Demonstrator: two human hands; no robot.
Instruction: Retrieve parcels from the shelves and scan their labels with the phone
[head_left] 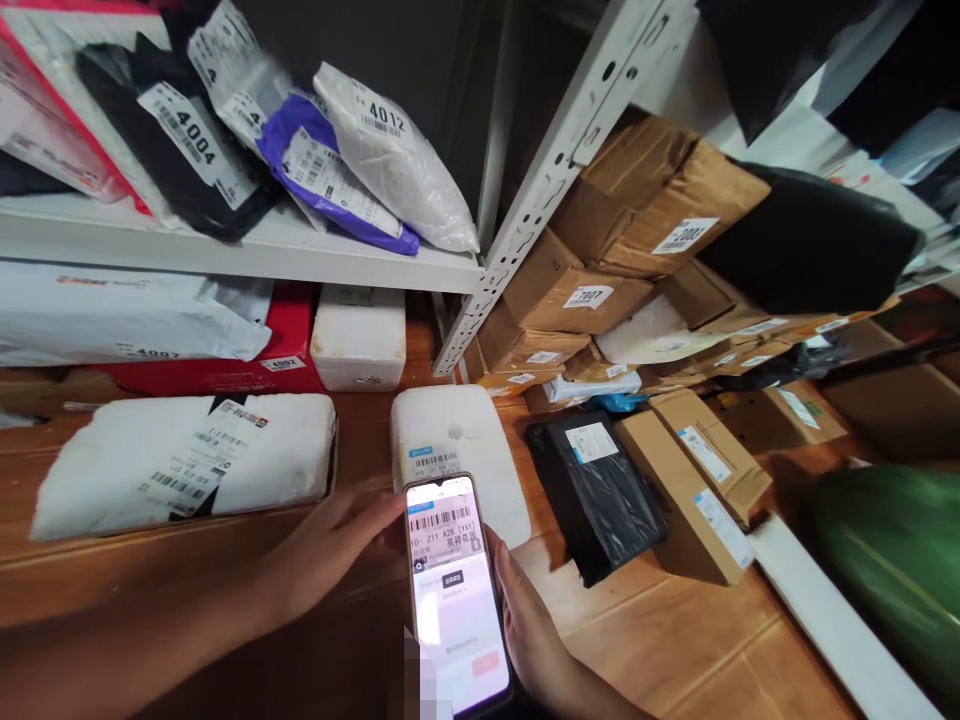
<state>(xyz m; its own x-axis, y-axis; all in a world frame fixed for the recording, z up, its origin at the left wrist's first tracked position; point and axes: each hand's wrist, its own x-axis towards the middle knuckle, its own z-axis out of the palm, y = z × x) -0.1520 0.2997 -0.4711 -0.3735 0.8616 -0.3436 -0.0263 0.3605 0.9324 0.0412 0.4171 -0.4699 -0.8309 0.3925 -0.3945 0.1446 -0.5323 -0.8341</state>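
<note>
A smartphone (456,610) is held upright in front of me, its lit screen showing a camera picture of a label with a barcode. My left hand (352,530) grips its upper left edge, fingers partly hidden behind it. Along the right edge, my right hand (529,625) closes on the phone, with the thumb at the side. Just beyond the phone lies a white foam box (480,440) on the floor, its shipping label partly covered by the phone's top. Left of it, above my left forearm, is a long white wrapped parcel (277,450) with a label.
A white metal shelf (315,265) holds bagged parcels with numbered labels. Its perforated post (555,180) slants up at centre. Right of it, brown cartons (600,290) are stacked. A black parcel (592,490) and a flat carton (682,490) lie on the floor, with a green bulky object (892,540) at far right.
</note>
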